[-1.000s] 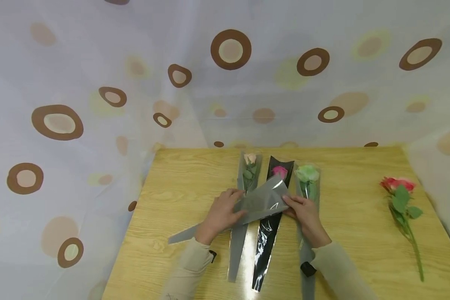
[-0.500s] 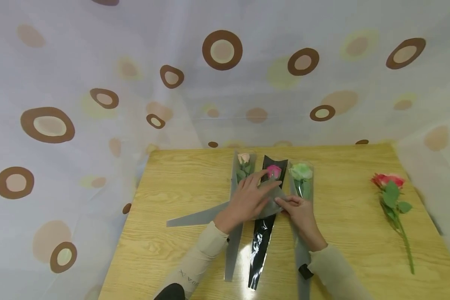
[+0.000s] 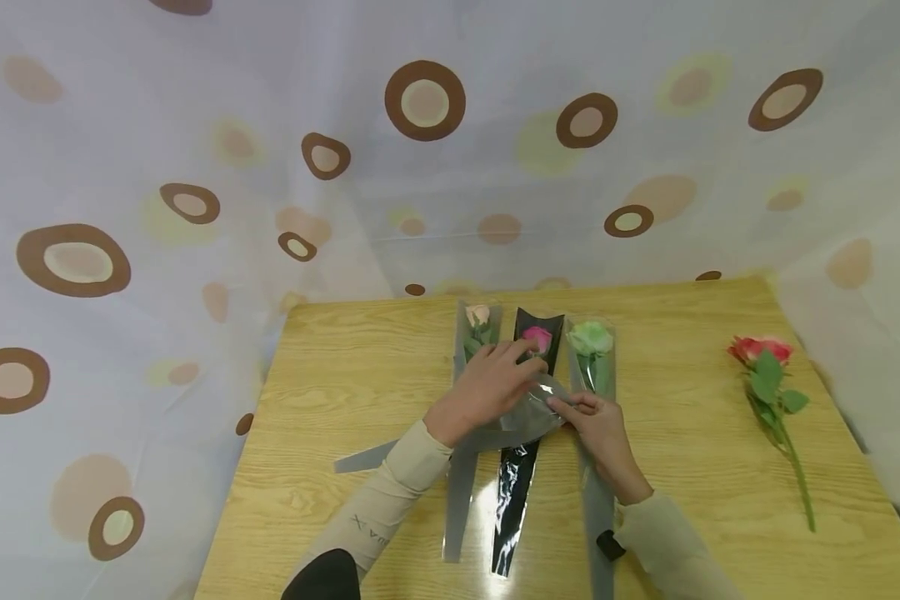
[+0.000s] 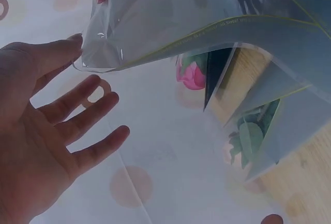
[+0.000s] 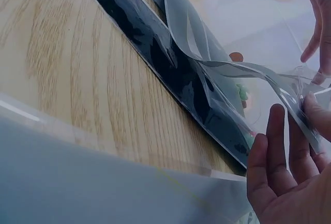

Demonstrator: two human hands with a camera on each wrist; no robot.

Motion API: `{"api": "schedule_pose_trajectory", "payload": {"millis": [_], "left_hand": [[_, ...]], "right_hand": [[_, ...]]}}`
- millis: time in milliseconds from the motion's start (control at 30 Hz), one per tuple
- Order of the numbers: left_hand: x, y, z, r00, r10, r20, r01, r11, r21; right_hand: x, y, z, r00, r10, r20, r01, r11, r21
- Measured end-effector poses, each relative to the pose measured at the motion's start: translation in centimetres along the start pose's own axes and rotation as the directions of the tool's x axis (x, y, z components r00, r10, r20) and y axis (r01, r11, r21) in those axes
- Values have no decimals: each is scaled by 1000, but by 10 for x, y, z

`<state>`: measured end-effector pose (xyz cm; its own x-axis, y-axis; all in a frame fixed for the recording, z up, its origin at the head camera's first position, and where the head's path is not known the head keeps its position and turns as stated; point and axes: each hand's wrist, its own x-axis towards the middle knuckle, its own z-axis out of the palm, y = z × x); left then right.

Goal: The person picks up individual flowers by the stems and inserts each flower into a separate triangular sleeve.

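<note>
A translucent grey flower sleeve [image 3: 528,417] with a tapered tail lies crosswise over the wrapped flowers, raised at its wide end. At that end my right hand [image 3: 602,429] pinches the edge between thumb and fingers. My left hand [image 3: 487,387] is on the opposite side of the opening; in the left wrist view its thumb and forefinger meet at the film's corner, with the other fingers spread. Beneath is a pink rose [image 3: 537,337] in a black sleeve [image 3: 513,508]. The raised mouth of the clear film [image 4: 155,22] bulges slightly apart from its back layer.
A peach rose [image 3: 477,314] in a grey sleeve lies left of the black one, a green flower [image 3: 591,338] in another to its right. An unwrapped red rose [image 3: 765,350] rests on the wooden table [image 3: 682,400] at far right. Patterned curtain [image 3: 495,183] surrounds the table.
My left hand has moved from the sleeve's middle rightward and up to its wide end. My right hand keeps its pinch there. The view has shifted slightly right.
</note>
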<state>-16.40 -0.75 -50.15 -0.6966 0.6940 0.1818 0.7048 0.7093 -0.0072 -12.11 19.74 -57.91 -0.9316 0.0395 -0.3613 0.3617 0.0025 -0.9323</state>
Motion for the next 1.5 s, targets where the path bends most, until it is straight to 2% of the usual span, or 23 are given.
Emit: {"api": "schedule_pose_trajectory", "payload": {"millis": [333,433,533,600,667,733,867,933,967,1033,1100,1133,1233,1333,1500], "left_hand": [[-3,3,-2,999,17,38,-15,999,-48],[-3,3,-2,998,3,59,1,998,-70],[-1,3,-2,995,-25,96,38,990,-138],[0,1,-1,990,-37,136,65,976,-207],[0,-2,0,983,-37,180,85,960,-269],[0,-5,0,976,-28,215,98,941,-324],[-1,-11,-3,970,5,245,86,929,-360],[0,-12,-5,967,23,252,74,926,-371],[0,-12,-6,965,29,262,73,925,-372],[1,-12,-8,957,38,287,78,921,-381],[1,-10,-9,950,35,309,92,918,-386],[1,-9,-10,947,30,320,103,915,-390],[2,-8,-10,943,34,332,106,913,-394],[2,-9,-9,942,42,332,104,906,-410],[2,-8,-9,939,62,338,99,893,-439]], "right_hand": [[-3,4,-1,999,15,-32,-16,999,-49],[-5,5,-2,1000,7,-30,-9,999,-40],[-6,6,-2,999,-32,6,32,998,-59],[-7,6,-3,996,-78,47,82,992,-95],[-8,6,-5,983,-158,89,170,976,-139],[-10,5,-5,960,-264,95,278,942,-190],[-16,-3,-3,878,-474,67,477,854,-210],[-20,-8,0,844,-529,89,536,825,-180],[-21,-10,1,834,-540,114,552,820,-152],[-24,-13,3,826,-541,159,560,819,-122],[-27,-15,4,835,-520,178,542,833,-112],[-28,-16,4,837,-519,174,542,829,-134],[-33,-18,4,829,-541,139,559,797,-231],[-38,-22,4,813,-567,133,578,758,-304],[-44,-23,4,811,-564,155,581,744,-332]]}}
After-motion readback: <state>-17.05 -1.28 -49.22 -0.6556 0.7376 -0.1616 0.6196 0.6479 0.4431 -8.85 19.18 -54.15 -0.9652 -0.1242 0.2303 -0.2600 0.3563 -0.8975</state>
